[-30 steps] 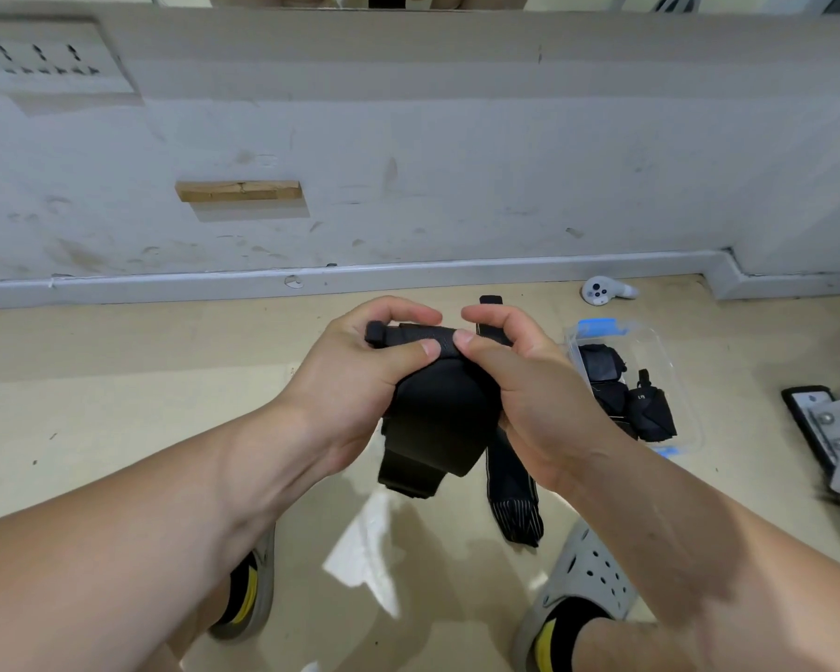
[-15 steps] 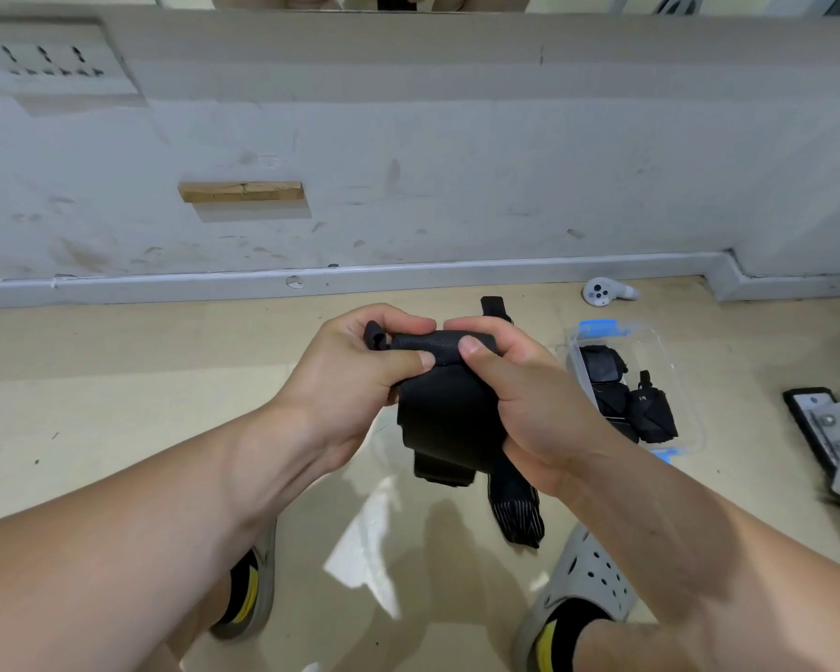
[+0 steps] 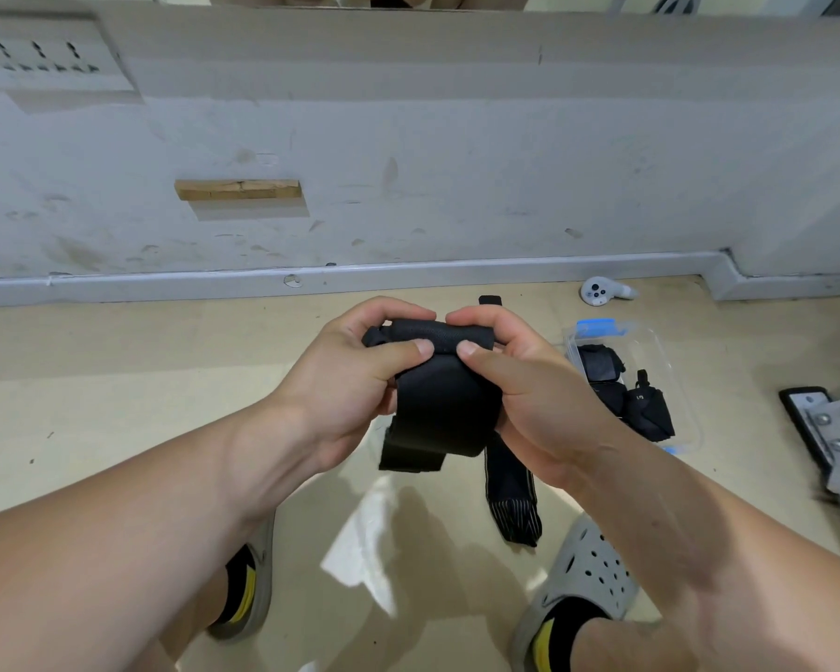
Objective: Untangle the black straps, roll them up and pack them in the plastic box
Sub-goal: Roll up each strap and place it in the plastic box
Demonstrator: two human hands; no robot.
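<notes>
At 12 the baseboard (image 3: 408,274) runs across; open floor (image 3: 117,380) stretches to 9. At 3 the box (image 3: 651,339), rolled straps (image 3: 621,395) inside, near my right hand (image 3: 539,395). It and my left hand (image 3: 355,380) both curl round the strap (image 3: 437,405), thumbs pinching its rolled top; the tail hangs. A loose strap (image 3: 512,497) lies at 5.

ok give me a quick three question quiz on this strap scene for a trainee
1. True or false: the left hand and right hand both grip the strap.
2. The box lies: A) left of the hands, B) right of the hands, C) on a table.
3. Fill in: a second strap lies on the ____.
Key: 1 true; 2 B; 3 floor.
</notes>
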